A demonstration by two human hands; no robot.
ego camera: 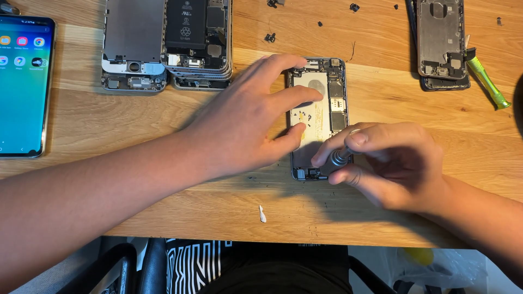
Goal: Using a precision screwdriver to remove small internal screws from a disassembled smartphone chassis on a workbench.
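Right hand has its grip pinched around a small silver screwdriver, thumb and fingertips wrapped on the metal shaft, tip pointing down into the lower right part of the opened phone shell. Left hand isn't grasping anything; its grip is released, fingers spread flat and pressing on the left side of the shell to keep it from sliding. The shell lies face-open near the middle of the bench, closer to the front edge than the back, battery already out, with a pale bare patch and a few tiny dark bits lying on it.

To me this looks like the screw-pulling stage at the bottom end of the board. The driver tip itself is hidden behind the fingers, so I can't tell if it's seated in a screw. Next move would call for steady downward pressure, a straight shaft and slow twisting, since these screws strip easily.

Further out: two more gutted phones with a black battery at the back edge, another stripped housing near the back right corner beside a green-handled tool, loose screws scattered between them, a lit smartphone by the left edge, and a white scrap near the front edge.
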